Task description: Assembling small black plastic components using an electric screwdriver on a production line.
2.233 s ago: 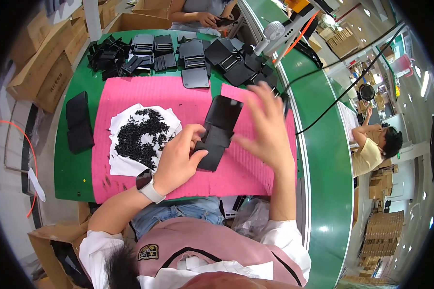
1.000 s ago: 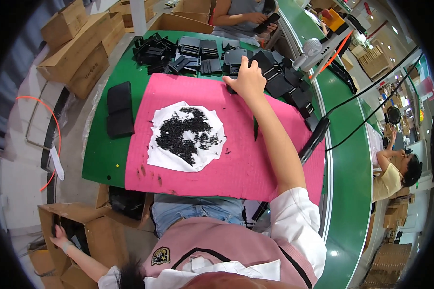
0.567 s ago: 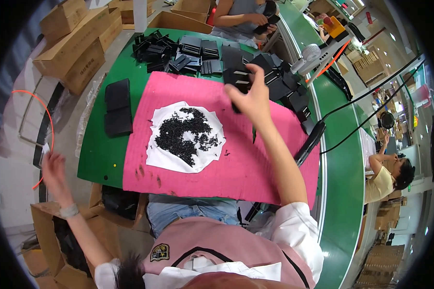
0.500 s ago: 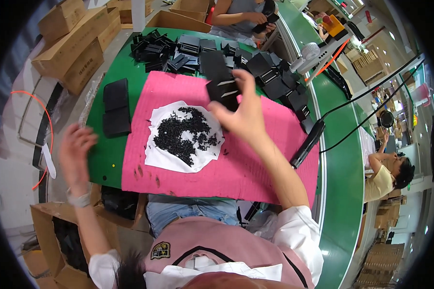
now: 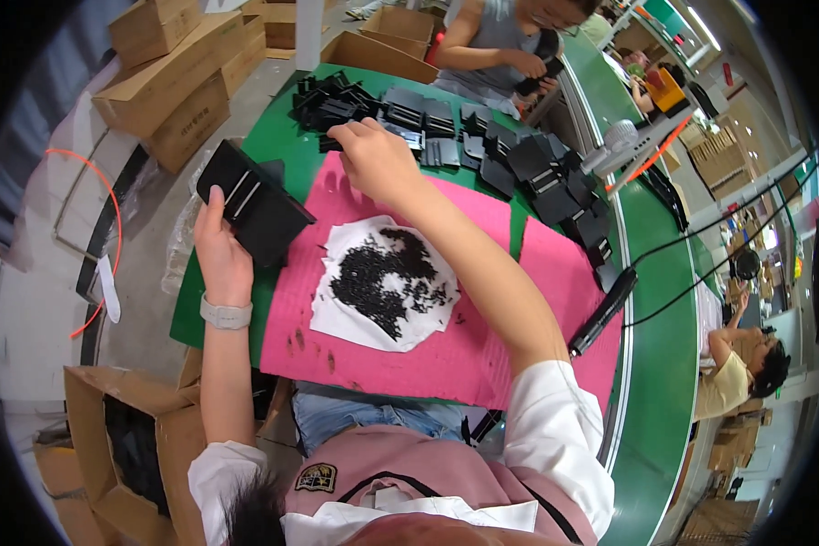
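My left hand [image 5: 223, 259] grips a black plastic panel piece [image 5: 268, 218] with pale-edged slots, tilted over the left edge of the table. Its thumb lies on the near face; the other fingers are mostly hidden behind the piece. My right hand [image 5: 378, 159] reaches across to the far side, its fingers bent together at the edge of a pile of small black plastic brackets [image 5: 332, 102]. What lies between those fingertips is hidden. Between my arms, a white cloth [image 5: 338, 318] bears many small black screw-like pieces [image 5: 373, 282].
A pink sheet [image 5: 464, 359] covers part of the green table [image 5: 191, 314]. Black panels [image 5: 532, 159] line its far right side. A corded black handheld tool [image 5: 605, 314] lies at right. Open cartons [image 5: 177, 423] stand at lower left. A co-worker [image 5: 500, 45] sits opposite, holding a black piece.
My left hand, empty before, now holds a black panel piece. My right hand has moved from near a slotted panel beyond the cloth to the bracket pile. The view has shifted.
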The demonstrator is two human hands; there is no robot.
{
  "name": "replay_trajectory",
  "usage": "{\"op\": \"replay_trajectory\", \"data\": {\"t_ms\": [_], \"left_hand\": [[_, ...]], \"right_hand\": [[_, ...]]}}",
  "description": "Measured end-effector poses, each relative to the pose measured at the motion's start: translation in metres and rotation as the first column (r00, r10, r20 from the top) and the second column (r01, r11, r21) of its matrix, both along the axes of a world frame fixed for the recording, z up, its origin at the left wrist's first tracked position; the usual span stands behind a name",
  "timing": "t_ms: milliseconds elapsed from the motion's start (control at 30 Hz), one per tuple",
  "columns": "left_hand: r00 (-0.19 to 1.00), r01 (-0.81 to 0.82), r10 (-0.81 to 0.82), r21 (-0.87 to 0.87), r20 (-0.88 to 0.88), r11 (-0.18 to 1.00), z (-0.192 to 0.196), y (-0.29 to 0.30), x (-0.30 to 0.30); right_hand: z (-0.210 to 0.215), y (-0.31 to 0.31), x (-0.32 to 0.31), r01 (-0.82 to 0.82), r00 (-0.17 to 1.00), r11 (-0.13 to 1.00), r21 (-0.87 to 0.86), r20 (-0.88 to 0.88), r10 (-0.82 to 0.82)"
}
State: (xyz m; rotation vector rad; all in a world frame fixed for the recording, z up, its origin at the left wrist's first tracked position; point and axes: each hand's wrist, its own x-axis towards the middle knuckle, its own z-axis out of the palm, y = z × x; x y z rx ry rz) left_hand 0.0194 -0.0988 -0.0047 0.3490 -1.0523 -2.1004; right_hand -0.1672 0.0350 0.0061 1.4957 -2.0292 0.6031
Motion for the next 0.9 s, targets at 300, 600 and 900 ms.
{"op": "replay_trajectory", "data": {"t_ms": [300, 600, 900], "left_hand": [[0.971, 0.211, -0.231, 0.229, 0.066, 0.950, -0.006, 0.021, 0.002], [0.955, 0.289, -0.285, -0.042, 0.077, 0.957, 0.000, 0.030, 0.002], [0.925, 0.379, -0.364, -0.235, 0.104, 0.895, -0.007, 0.049, -0.001]], "right_hand": [[-0.031, -0.060, -0.040, 0.218, 0.973, 0.888, 0.405, -0.158, -0.167], [0.014, 0.007, -0.007, -0.006, 0.546, 0.968, -0.251, 0.810, 0.214], [0.041, 0.074, 0.073, -0.289, 0.500, 0.947, -0.140, 0.821, 0.274]]}}
